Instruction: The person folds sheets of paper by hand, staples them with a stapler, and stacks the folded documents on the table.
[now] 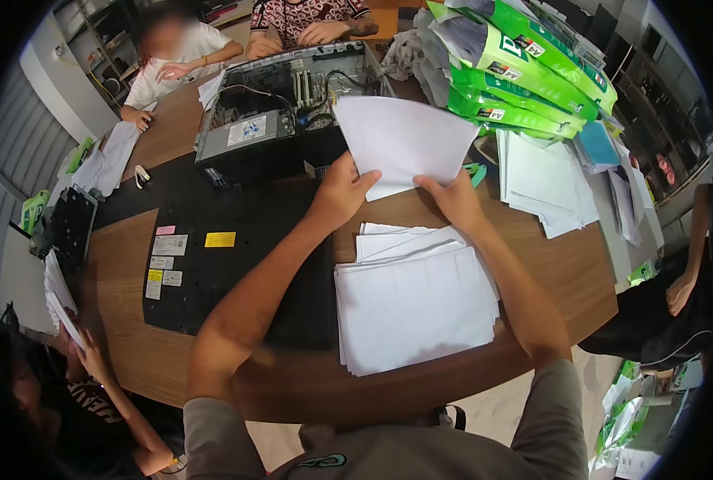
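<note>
A bundle of white paper (404, 140) is held up above the table, slightly bent. My left hand (343, 190) grips its lower left edge, thumb on the near face. At its lower right edge, my right hand (454, 197) is closed on the same paper, thumb also in front. Below, nearer my body, a loose stack of white sheets (416, 308) lies on the wooden table (548, 280), with several upper sheets askew. How many sheets are in the held bundle cannot be made out.
An open computer case (244, 132) stands at the back, its black side panel (236, 272) flat on the left. Green paper packs (524, 72) are piled back right, near more white sheets (544, 180). Several people are around the table; one at left holds papers (62, 300).
</note>
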`<state>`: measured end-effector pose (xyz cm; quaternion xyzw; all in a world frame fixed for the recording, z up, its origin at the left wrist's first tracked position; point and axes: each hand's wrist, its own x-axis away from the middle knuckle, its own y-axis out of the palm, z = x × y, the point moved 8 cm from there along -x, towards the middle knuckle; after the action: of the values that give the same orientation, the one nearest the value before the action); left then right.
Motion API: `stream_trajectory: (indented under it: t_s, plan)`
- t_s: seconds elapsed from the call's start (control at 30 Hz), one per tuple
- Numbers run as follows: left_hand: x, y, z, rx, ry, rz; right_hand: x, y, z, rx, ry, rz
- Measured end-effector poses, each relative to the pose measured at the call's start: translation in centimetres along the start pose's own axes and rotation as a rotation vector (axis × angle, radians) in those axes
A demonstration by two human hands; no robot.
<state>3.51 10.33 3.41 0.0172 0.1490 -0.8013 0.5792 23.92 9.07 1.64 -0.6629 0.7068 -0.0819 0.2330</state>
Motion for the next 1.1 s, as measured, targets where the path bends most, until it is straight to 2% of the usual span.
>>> stream_trajectory:
  t_s: [0.1, 0.33, 0.53, 0.6, 0.63, 0.93, 1.0, 1.03, 1.1]
  plan:
    - [-0.4, 0.1, 0.1, 0.174, 0.109, 0.056, 0.4, -0.1, -1.0, -0.019, 0.013, 0.019]
    - [0.1, 0.6, -0.1, 0.09, 0.114, -0.025, 0.1, -0.7, -1.0, -0.156, -0.035, 0.114]
    - [0.4, 0.6, 0.6, -0.052, 0.065, -0.108, -0.3, -1.0, -1.1, -0.071, -0.015, 0.085]
    - [0.5, 0.9, -0.1, 0.174, -0.085, -0.136, -0.3, -1.0, -1.6, -0.055, -0.005, 0.047]
    - [0.5, 0.9, -0.2, 0.174, -0.085, -0.136, -0.3, -1.0, -1.6, -0.055, -0.005, 0.047]
    - [0.3, 0.9, 0.0, 0.141, 0.031, -0.172, -0.5, -1.4, -1.4, -0.086, 0.036, 0.001]
    - [-0.2, 0.4, 1.0, 0.095, 0.127, -0.164, -0.3, -0.9, -2.6, -0.363, 0.012, -0.104]
    - [-0.1, 0.0, 1.6, 0.096, 0.128, -0.164, -0.6, -1.0, -2.2, -0.363, 0.012, -0.104]
    - [0.3, -0.5, 1.2, 0.072, -0.102, -0.182, -1.0, -0.2, -2.0, -0.35, 0.006, -0.242]
